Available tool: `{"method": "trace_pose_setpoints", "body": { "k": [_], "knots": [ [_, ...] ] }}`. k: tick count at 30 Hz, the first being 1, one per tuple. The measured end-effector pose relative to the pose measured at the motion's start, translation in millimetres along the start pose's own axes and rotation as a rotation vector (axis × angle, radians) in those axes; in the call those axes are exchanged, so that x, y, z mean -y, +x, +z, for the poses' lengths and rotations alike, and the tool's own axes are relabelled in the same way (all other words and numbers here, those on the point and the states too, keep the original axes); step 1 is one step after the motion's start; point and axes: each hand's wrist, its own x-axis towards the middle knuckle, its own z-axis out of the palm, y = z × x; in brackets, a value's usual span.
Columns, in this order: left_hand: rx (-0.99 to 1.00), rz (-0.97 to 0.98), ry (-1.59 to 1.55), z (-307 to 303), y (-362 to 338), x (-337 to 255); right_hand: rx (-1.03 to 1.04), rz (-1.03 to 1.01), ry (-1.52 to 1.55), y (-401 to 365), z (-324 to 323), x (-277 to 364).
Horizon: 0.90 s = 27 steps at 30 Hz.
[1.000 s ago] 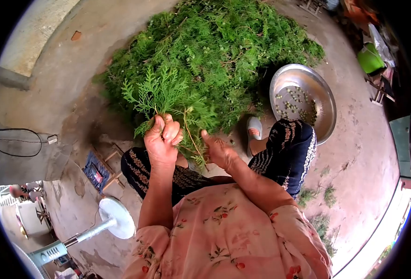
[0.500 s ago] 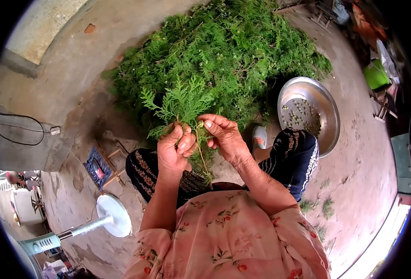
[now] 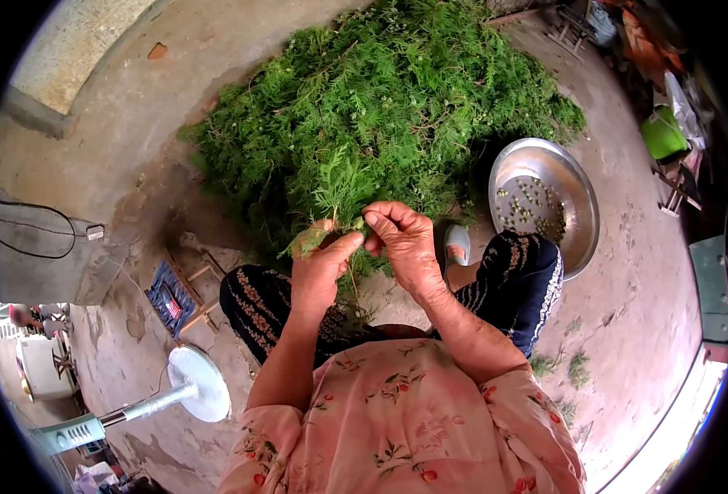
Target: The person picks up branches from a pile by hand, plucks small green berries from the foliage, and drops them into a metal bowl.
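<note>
My left hand (image 3: 321,265) is closed around the stem of a green conifer sprig (image 3: 337,188), whose flat, scaly leaves stick up above my fingers. Beside it, my right hand (image 3: 407,247) pinches with thumb and forefinger at a small pale-green cone (image 3: 359,222) on the sprig. The two hands almost touch in front of my lap. Just beyond them a large pile of conifer branches (image 3: 413,107) covers the floor. To the right of my knee stands a wide metal basin (image 3: 537,167) with many small green cones (image 3: 537,206) scattered on its bottom.
A pedestal fan (image 3: 199,383) stands on the floor at lower left, near a small wooden folding stool (image 3: 175,298). A black cable (image 3: 30,247) hangs at far left. A bright green container (image 3: 663,133) and other clutter line the right side.
My left hand has turned and shifted right, closer to the right fingers. The sprig has swung to a narrower, more edge-on angle. My right hand keeps its pinch.
</note>
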Motion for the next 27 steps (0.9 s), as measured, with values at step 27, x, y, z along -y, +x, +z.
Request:
{"method": "trace_pose_setpoints", "body": {
  "k": [27],
  "knots": [
    [0.407, -0.053, -0.601, -19.9, 24.8, 21.6, -0.148, -0.048, 0.469, 4.8, -185.8, -32.7]
  ]
}}
